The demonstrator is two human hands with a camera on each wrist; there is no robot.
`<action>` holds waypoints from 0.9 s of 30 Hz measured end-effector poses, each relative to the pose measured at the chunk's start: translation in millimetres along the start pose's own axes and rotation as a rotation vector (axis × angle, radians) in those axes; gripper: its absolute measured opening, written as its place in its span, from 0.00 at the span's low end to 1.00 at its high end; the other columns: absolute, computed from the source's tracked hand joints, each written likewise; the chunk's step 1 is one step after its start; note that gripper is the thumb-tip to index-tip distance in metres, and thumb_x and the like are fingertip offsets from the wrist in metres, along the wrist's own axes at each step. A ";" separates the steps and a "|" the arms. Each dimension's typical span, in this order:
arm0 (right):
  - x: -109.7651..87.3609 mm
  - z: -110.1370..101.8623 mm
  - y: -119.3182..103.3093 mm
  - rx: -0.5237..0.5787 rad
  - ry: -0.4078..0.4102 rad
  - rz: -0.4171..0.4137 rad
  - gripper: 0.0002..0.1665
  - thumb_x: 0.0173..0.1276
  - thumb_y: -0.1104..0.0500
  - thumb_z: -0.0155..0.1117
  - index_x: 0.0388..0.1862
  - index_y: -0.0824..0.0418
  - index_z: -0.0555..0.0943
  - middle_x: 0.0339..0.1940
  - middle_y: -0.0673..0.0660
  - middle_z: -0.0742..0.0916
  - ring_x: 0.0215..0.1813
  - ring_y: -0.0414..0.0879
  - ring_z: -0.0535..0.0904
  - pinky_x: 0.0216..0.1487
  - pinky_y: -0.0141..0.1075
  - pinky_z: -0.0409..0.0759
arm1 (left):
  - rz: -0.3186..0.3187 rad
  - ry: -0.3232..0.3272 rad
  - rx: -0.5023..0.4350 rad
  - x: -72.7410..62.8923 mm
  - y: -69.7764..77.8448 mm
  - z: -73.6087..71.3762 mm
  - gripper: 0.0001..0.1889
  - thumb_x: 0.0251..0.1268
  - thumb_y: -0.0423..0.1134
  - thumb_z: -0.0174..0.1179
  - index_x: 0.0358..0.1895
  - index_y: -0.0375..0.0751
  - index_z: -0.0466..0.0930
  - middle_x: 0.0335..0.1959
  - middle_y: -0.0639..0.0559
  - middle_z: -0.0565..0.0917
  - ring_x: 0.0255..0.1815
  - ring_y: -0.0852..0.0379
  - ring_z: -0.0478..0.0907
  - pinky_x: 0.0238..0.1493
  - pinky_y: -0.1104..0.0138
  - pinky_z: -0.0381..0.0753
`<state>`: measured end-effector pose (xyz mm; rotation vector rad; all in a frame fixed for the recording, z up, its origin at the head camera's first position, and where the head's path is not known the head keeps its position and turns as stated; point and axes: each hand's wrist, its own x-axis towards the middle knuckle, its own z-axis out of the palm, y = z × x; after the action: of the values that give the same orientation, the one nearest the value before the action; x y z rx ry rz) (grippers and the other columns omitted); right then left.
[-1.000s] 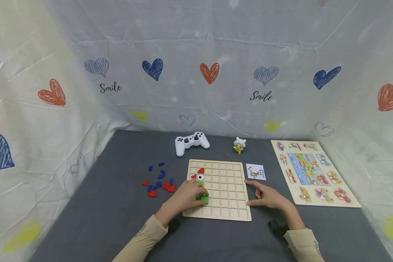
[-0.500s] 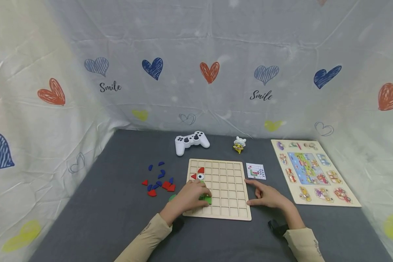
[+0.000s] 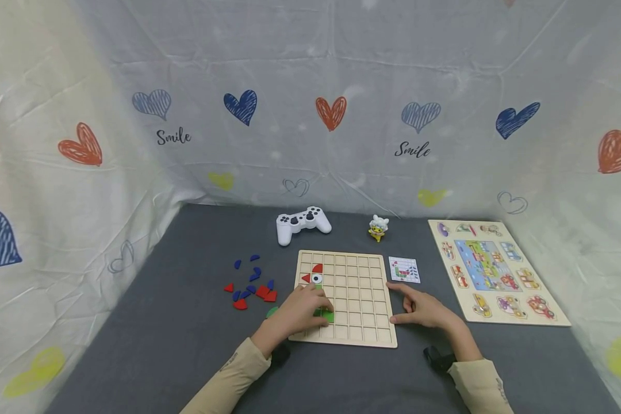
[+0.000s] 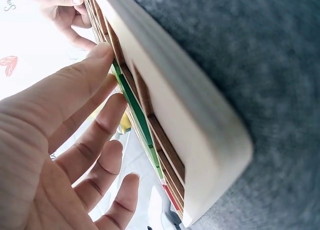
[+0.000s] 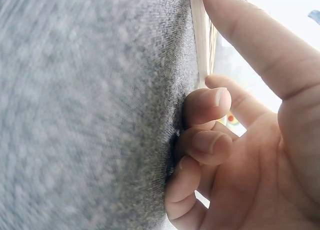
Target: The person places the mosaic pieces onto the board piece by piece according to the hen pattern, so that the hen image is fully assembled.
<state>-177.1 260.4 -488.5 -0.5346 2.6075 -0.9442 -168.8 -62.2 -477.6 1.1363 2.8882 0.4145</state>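
A wooden grid board (image 3: 362, 299) lies on the dark tabletop. On its left side sit a red quarter-round piece (image 3: 318, 268), a small red triangle (image 3: 306, 278), an eye tile (image 3: 317, 278) and green pieces, partly hidden by fingers. My left hand (image 3: 300, 310) is over the board's lower left, its thumb and index finger pinching a green tile (image 3: 328, 316) at the grid. In the left wrist view a dark green piece (image 4: 137, 112) lies beyond the thumb. My right hand (image 3: 421, 309) touches the board's right edge with thumb and index fingertips; its other fingers (image 5: 205, 105) curl loosely.
Left of the board lie several blue half-round pieces (image 3: 255, 275) and red pieces (image 3: 263, 291), with a green piece (image 3: 272, 311) by my left wrist. Behind stand a white game controller (image 3: 303, 223) and a small figurine (image 3: 378, 227). A pattern card (image 3: 404, 269) and picture puzzle (image 3: 497, 270) lie right.
My left hand has shifted slightly right along the grid with the green tile, then stayed there. A green piece on the tabletop has come into view by the wrist. The right hand stays put.
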 end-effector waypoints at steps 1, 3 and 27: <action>0.0 0.0 0.1 0.001 0.000 -0.001 0.47 0.53 0.46 0.71 0.69 0.56 0.62 0.20 0.48 0.71 0.20 0.37 0.62 0.23 0.30 0.61 | 0.001 0.000 0.000 -0.2 0.2 -0.3 0.13 0.49 0.51 0.69 0.40 0.57 0.85 0.36 0.64 0.81 0.39 0.63 0.69 0.40 0.67 0.67; -0.2 0.1 0.3 0.003 0.000 -0.005 0.47 0.53 0.46 0.71 0.70 0.56 0.62 0.20 0.48 0.70 0.19 0.36 0.62 0.23 0.29 0.61 | 0.003 0.000 0.003 -0.6 0.1 -0.4 0.13 0.49 0.51 0.69 0.40 0.57 0.85 0.37 0.63 0.81 0.40 0.62 0.70 0.40 0.66 0.67; -1.7 0.2 -2.1 -0.009 0.005 -0.020 0.47 0.54 0.46 0.71 0.70 0.57 0.62 0.19 0.48 0.70 0.19 0.36 0.60 0.23 0.29 0.60 | -0.029 0.123 0.059 -32.3 -21.6 -7.6 0.10 0.49 0.46 0.68 0.38 0.57 0.86 0.35 0.63 0.79 0.37 0.62 0.69 0.37 0.66 0.67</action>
<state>-175.0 259.5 -487.0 -0.5629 2.6169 -0.9413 -160.3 -100.9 -478.4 1.1139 3.0382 0.4157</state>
